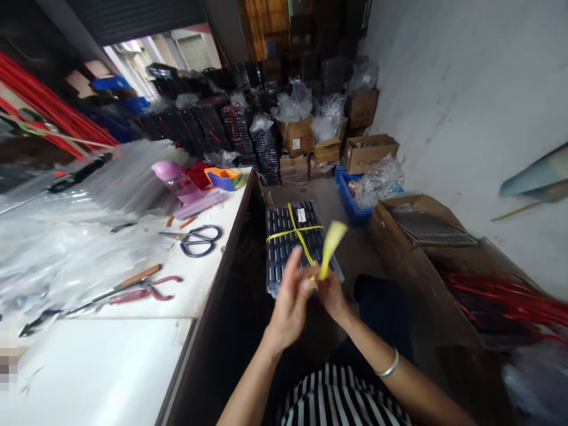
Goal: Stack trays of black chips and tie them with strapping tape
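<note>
A stack of black trays (277,222) in clear plastic stands low in front of me, with yellow strap crossing over its top. My left hand (290,299) is at the near side of the stack, its thumb and fingers pinching the yellow strap (331,248). Close against it on the right, my right hand (331,296) is closed on the same strap, whose blurred loose end sticks up above the fingers. The near edge of the stack is partly hidden behind both hands.
On the white table (199,296) at the left lie scissors (199,241), red pliers (146,293), clear plastic sheets and a pink bottle (177,180). A blue crate (355,201) and cardboard boxes (399,236) stand on the right. Stacked black trays line the back.
</note>
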Demonstrator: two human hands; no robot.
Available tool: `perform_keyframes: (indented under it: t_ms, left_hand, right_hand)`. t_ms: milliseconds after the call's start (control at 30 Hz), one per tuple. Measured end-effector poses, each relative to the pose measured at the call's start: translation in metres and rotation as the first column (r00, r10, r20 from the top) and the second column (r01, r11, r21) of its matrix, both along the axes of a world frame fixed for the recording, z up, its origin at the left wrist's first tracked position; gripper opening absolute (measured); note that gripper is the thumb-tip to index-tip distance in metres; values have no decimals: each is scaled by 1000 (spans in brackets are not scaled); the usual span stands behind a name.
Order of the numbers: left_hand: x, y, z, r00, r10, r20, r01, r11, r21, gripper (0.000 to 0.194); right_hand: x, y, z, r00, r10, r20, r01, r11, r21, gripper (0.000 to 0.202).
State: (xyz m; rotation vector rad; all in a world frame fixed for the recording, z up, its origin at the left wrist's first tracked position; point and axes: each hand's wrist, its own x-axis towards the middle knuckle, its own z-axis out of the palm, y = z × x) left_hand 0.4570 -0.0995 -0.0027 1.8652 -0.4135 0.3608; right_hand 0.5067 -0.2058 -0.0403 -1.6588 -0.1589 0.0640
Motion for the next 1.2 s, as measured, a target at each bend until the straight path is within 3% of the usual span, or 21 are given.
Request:
perform_keyframes:
  t_ms: [33,100,200,267,367,467,633,733,867,967,1100,1200]
  left_hand:
    - [5,8,-11,993,115,17,-115,993,-6,59]
    - [18,21,-35,980,191,50,-197,949,245,52]
    - [32,26,-66,977,195,82,-201,742,640,43]
    - [36,23,-79,970,209,126,-232,627,743,44]
    - [35,21,-87,963,199,183,-265,561,784,46]
    - [33,24,-87,966,183,182,-256,595,762,47]
    - [35,30,-79,977,198,85,-210,783,586,48]
    - [39,28,-70,974,210,84,-224,840,495,49]
    - [49,23,-60,991,113,68,-131,917,378,24]
    - [58,24,-59,994,110,18,-110,939,327,25]
    - [60,29,-59,997,57,-52,-38,949,312,32]
    - [58,30,-55,995,-10,-100,45,935,351,32]
  right_hand:
    - [0,1,-1,1000,-21,-6,22,1000,18,57]
    - [-2,5,-4,999,-47,-19,47,998,51,61]
    - [-9,14,-7,997,-69,-21,70,993,95,62]
    - [-16,22,-8,997,-76,-17,78,990,114,60]
    - [-29,32,-10,998,-56,-14,57,991,117,58]
    - [-40,36,-12,1000,-23,-19,26,993,119,54]
    - [-38,30,-19,999,23,24,-26,994,103,54]
    - [-29,24,-18,998,43,45,-47,995,86,54]
    - [-20,9,-8,997,67,28,-68,996,50,50]
    - [-22,-11,3,992,127,3,-127,992,25,30]
    - [-35,-39,25,962,270,-41,-273,957,-98,64]
    - [-35,-48,45,948,317,-6,-309,920,-243,66]
